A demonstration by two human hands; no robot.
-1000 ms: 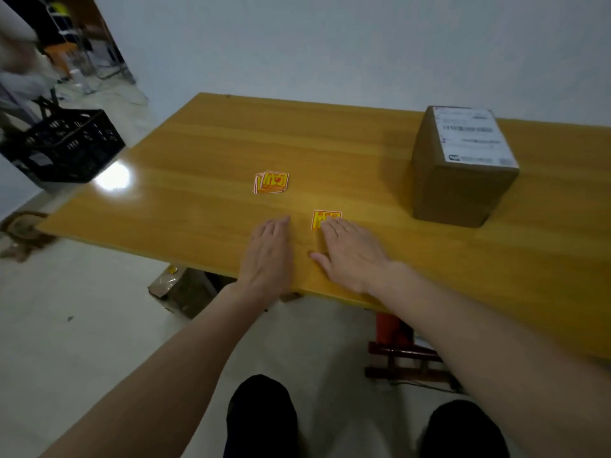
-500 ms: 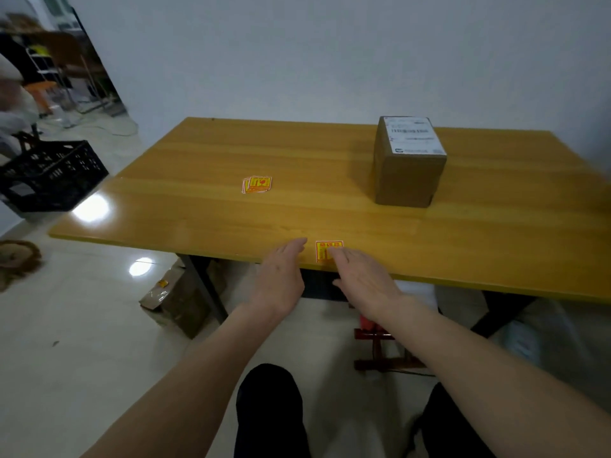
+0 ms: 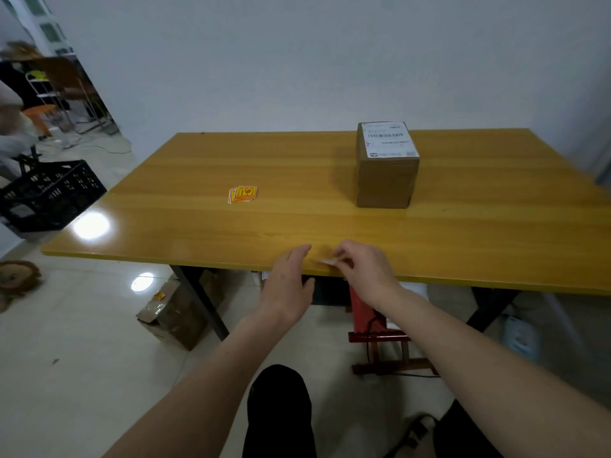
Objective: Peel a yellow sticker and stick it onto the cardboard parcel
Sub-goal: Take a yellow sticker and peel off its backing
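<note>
1. Two bare hands meet at the table's near edge: the right hand (image 3: 362, 271) pinches a blurred pale sticker (image 3: 325, 261) between fingertips, while the left hand (image 3: 288, 285) hovers just beside it, fingers loosely spread and holding nothing.
2. Beyond and right of the right hand, well apart, stands the cardboard parcel (image 3: 385, 180), upright, its white shipping label (image 3: 388, 140) on top; the right hand is nearer.
3. Beyond the left hand lies a small stack of yellow stickers (image 3: 243, 194).
4. Everything rests on a glossy yellow wooden table (image 3: 479, 233); a black crate (image 3: 46, 196) sits far left.
</note>
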